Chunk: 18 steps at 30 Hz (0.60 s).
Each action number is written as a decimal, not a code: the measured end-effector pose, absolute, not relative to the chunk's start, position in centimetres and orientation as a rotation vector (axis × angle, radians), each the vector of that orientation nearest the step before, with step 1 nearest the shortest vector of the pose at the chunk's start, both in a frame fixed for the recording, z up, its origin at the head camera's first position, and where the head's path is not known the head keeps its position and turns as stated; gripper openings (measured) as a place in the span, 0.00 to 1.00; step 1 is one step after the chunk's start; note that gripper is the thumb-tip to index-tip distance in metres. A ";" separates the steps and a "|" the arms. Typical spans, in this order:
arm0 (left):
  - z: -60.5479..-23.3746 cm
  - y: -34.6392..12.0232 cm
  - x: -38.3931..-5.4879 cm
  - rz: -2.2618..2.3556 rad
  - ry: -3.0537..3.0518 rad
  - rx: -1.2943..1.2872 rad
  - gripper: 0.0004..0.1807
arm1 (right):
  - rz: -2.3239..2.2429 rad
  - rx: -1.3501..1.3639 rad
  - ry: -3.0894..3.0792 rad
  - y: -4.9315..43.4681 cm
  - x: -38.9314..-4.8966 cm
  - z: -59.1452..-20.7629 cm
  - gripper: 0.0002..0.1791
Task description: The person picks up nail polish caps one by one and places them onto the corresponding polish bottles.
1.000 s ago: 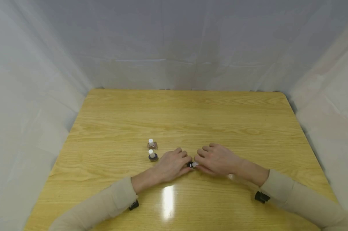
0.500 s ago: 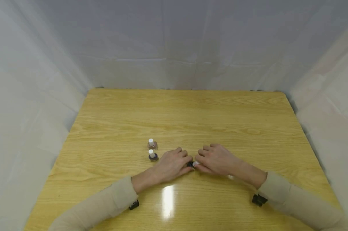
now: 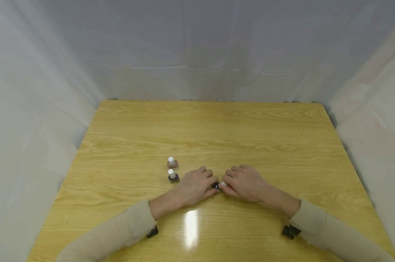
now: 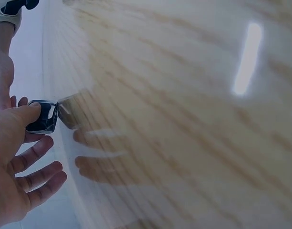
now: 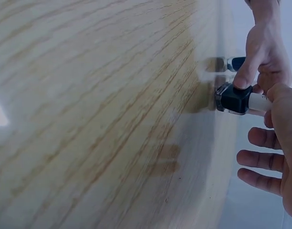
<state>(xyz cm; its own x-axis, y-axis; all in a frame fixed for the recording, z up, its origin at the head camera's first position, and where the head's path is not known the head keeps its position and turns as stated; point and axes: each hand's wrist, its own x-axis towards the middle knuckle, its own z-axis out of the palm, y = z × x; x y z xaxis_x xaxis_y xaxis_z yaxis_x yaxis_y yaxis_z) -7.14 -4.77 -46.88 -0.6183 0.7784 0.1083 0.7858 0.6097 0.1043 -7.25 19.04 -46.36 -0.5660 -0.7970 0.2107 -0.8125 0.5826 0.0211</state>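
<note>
A dark nail polish bottle (image 5: 235, 99) with a white cap (image 5: 259, 102) stands upright on the wooden table between both hands. My left hand (image 3: 196, 187) pinches its glass body, the thumb (image 4: 30, 112) lying across the near face in the left wrist view. On the cap, my right hand (image 3: 244, 183) holds with thumb and forefinger, while its other fingers are spread apart from the bottle in the right wrist view. Left of my left hand stand two more nail polish bottles with white caps: a dark blue one (image 3: 173, 178) and, behind it, a brownish-pink one (image 3: 172, 165).
The wooden table (image 3: 217, 134) reaches back to a pale sheet (image 3: 200, 51), with more sheeting on both sides. A bright light reflection (image 3: 191, 227) shows on the tabletop in front of the left hand. Small black cameras hang under both sleeves.
My right forearm and wrist have swung slightly to the left, and the right hand has turned a little at the cap. My left hand and the two other bottles have stayed in place.
</note>
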 end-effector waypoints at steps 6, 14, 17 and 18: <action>-46.9 -4.9 -7.1 -0.218 -2.751 -1.338 0.17 | 0.160 1.330 -2.557 19.2 -7.3 -46.7 0.19; -46.2 -5.3 -7.2 -0.224 -2.726 -1.318 0.17 | 0.249 1.318 -2.551 19.2 -7.4 -46.0 0.18; -45.6 -5.6 -7.4 -0.211 -2.749 -1.294 0.17 | 0.262 1.306 -2.526 19.1 -7.5 -45.7 0.15; -45.3 -5.7 -7.5 -0.209 -2.758 -1.286 0.17 | 0.265 1.303 -2.509 19.1 -7.6 -45.5 0.14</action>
